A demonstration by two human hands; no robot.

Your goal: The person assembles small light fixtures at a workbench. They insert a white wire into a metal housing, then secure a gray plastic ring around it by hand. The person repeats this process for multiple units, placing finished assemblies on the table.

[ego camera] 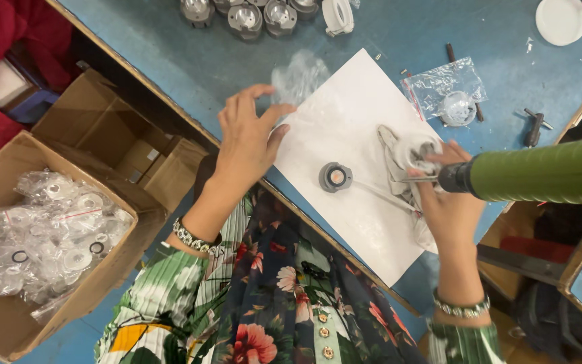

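Your right hand (442, 192) was clamped on a white part (417, 152) wrapped in a rag (399, 178), steadying it against the tip of the green tool (540, 172). Your left hand (247, 138) hovered with fingers spread, holding nothing, above the edge of the white sheet (345, 128), which kept the surface (170, 47) clean. A grey ring (335, 176) lay ready between your hands.

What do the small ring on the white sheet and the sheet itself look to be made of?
Ring: likely grey moulded plastic or cast metal, matte, with an orange-pink centre; the look leaves it open. White sheet: probably paper, flat, matte, thin at its edges.
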